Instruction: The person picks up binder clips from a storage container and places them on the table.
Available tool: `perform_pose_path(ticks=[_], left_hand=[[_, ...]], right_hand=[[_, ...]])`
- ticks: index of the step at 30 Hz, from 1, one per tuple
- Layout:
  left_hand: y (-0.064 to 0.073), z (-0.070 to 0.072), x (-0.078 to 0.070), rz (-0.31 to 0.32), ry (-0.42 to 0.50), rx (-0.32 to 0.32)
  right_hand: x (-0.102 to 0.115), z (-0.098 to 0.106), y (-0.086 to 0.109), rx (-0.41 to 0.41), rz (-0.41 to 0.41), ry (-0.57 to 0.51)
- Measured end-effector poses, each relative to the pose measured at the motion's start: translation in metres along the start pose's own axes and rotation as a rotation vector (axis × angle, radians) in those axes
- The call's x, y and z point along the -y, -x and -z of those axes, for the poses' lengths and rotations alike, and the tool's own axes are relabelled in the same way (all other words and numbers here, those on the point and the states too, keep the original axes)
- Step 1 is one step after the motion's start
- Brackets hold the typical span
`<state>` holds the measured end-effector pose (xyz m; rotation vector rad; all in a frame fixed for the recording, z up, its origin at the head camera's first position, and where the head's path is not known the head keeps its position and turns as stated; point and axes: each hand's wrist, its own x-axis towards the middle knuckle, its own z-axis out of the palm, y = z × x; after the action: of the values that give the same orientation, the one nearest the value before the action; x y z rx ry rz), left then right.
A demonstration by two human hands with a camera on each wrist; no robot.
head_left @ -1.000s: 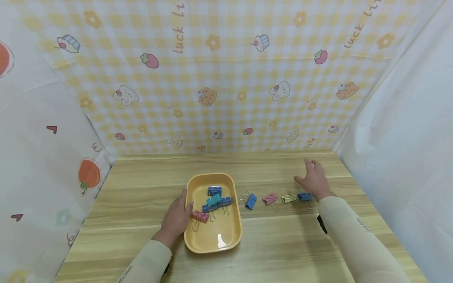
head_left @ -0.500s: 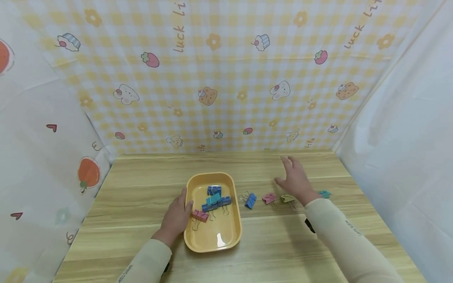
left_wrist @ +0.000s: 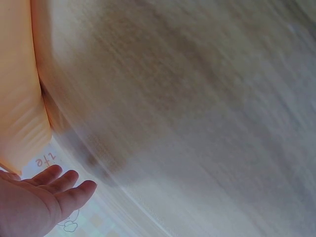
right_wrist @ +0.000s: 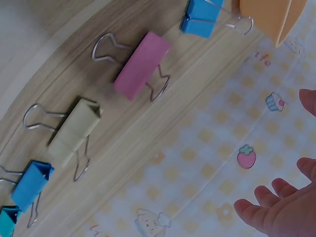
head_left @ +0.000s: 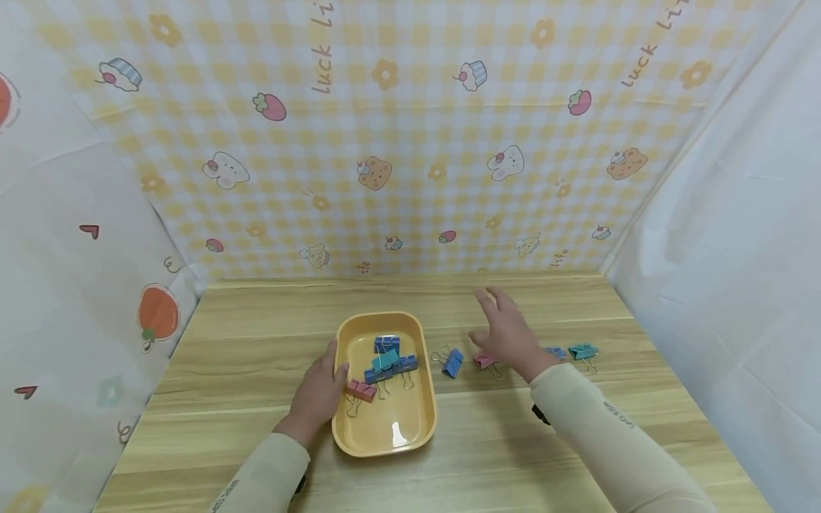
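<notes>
My left hand rests along the left rim of a yellow-orange tray, its fingers fairly straight in the left wrist view. Inside lie several binder clips: blue, a teal one on top, and a pink one. Right of the tray runs a row of binder clips: blue, pink, pale yellow, blue and teal. Above this row hovers my right hand, fingers spread and nothing held. It hides the pale yellow clip in the head view.
Everything stands on a wood-grain table. A yellow checked cloth with cartoon prints hangs behind it. White cloths close off the left and right sides.
My right hand has moved left along the row, from near the right end to above the pink and pale yellow clips. The teal clip at the end has come into view. The left hand stays put.
</notes>
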<state>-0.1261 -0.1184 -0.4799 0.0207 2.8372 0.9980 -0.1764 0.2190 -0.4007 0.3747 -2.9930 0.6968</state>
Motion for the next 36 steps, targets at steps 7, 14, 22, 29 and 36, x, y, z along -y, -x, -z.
perform_pose_path(ticks=[7, 14, 22, 29, 36], left_hand=[[0.001, 0.001, 0.0, 0.003, 0.0, 0.002], [-0.001, 0.0, 0.002, 0.002, 0.015, 0.005], [0.0, 0.001, 0.003, -0.01, 0.018, -0.003], [-0.002, -0.001, 0.002, -0.004, 0.028, -0.004], [0.0, 0.001, -0.001, 0.003, 0.032, 0.003]], right_hand=[[0.016, -0.01, -0.001, 0.007, 0.091, 0.055], [0.033, -0.013, -0.002, 0.025, 0.168, 0.093], [0.06, -0.019, -0.005, 0.08, 0.219, 0.129], [0.08, -0.034, -0.008, 0.158, 0.243, 0.142], [0.089, -0.044, -0.013, 0.189, 0.297, 0.141]])
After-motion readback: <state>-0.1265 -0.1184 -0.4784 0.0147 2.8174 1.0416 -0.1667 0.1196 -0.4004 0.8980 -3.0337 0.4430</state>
